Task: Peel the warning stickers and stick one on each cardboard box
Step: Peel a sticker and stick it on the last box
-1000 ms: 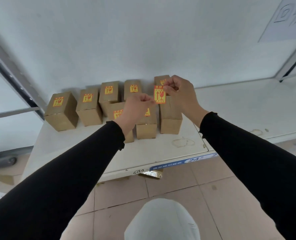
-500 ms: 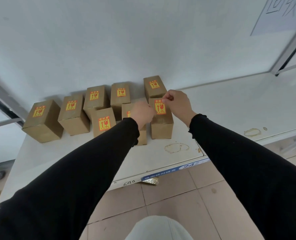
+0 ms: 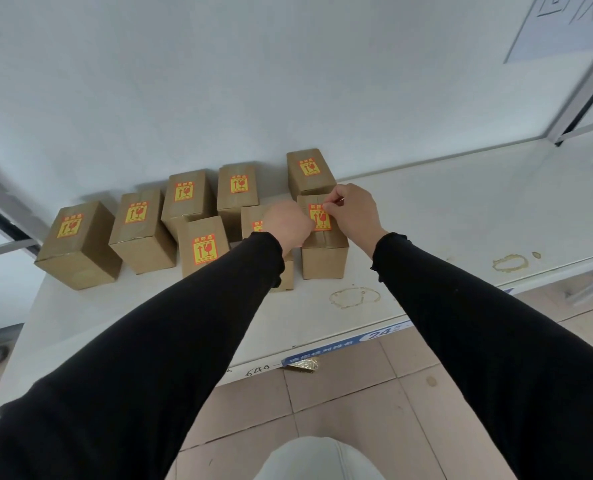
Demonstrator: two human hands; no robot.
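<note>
You can read "640" (image 3: 257, 369) written by hand on the white table's front edge (image 3: 340, 348), and "24" (image 3: 378, 335) in white on the blue strip (image 3: 323, 356) there, while the red words on the yellow stickers (image 3: 204, 250) on the boxes are too small to read

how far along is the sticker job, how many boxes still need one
Eight cardboard boxes stand on the white shelf, and all show a sticker on top. Seven look finished, such as the far-left box. In hand: the left hand and right hand are setting the last sticker on the front right box. What's left is pressing it flat; no bare box is visible.
</note>
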